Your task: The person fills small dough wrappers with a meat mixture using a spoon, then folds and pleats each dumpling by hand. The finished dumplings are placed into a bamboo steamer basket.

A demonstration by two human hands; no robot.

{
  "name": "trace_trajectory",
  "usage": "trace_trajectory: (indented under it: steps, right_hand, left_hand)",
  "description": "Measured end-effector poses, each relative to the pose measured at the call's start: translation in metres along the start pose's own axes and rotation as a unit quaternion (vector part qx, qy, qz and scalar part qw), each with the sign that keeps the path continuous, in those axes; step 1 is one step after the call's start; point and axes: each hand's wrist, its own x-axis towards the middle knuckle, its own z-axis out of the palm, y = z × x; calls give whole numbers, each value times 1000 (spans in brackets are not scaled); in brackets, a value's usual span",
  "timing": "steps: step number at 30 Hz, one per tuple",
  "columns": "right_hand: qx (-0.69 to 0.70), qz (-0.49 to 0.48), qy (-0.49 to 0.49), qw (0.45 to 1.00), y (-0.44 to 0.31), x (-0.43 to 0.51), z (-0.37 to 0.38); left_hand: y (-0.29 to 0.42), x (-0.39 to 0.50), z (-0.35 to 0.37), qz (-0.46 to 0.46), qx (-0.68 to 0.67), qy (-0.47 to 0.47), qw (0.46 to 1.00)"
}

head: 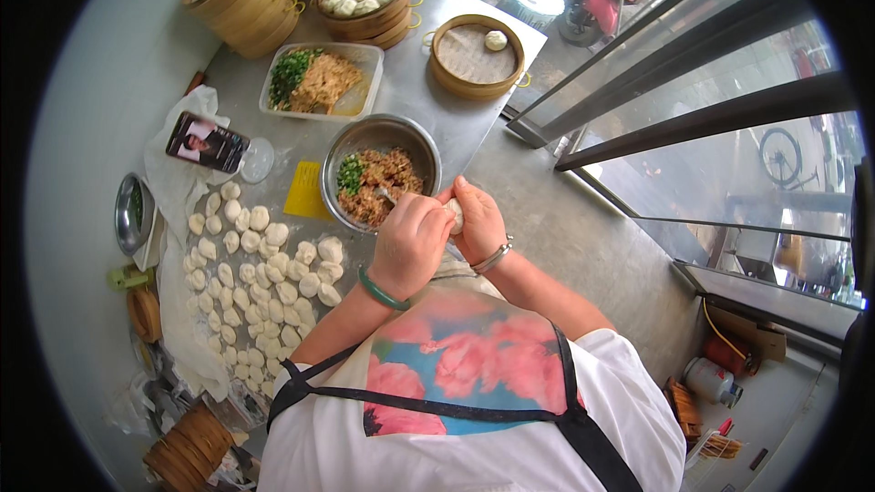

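A small white dough bun point(454, 216) sits between my two hands, beside the rim of a steel bowl. My right hand point(480, 220), with a silver bangle at its wrist, cups the bun, thumb upward. The bent fingers of my left hand point(413, 238) pinch the bun's edge; a green bangle is on that wrist. The steel bowl point(432, 143) holds minced filling point(393, 174), chopped green onion point(351, 174) and a spoon, partly hidden by my left hand. Many floured dough pieces point(263, 287) lie to the left. A bamboo steamer point(475, 91) holds one bun point(495, 40).
Behind the bowl stand a plastic tub point(374, 82) of filling and greens, a steamer point(366, 26) full of buns, and stacked steamers point(239, 20). A phone point(207, 141) and a yellow card point(303, 190) lie at left. Glass doors point(711, 171) are at right.
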Motion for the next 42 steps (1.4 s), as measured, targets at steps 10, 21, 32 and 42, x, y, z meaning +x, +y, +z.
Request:
trace_trajectory:
  steps: [10,21,32,42]
  right_hand:
    - [8,-24,13,1000,-46,17,-25]
    - [32,29,90,995,-90,37,-110]
    - [50,-102,33,993,-157,11,-114]
    - [143,-370,-533,747,-315,-29,0]
  left_hand:
    - [-1,61,24,14,-29,-107,994]
    - [-72,143,78,-192,-167,-160,954]
    - [-205,245,176,-196,-17,-31,980]
    - [-208,243,194,-114,85,-37,989]
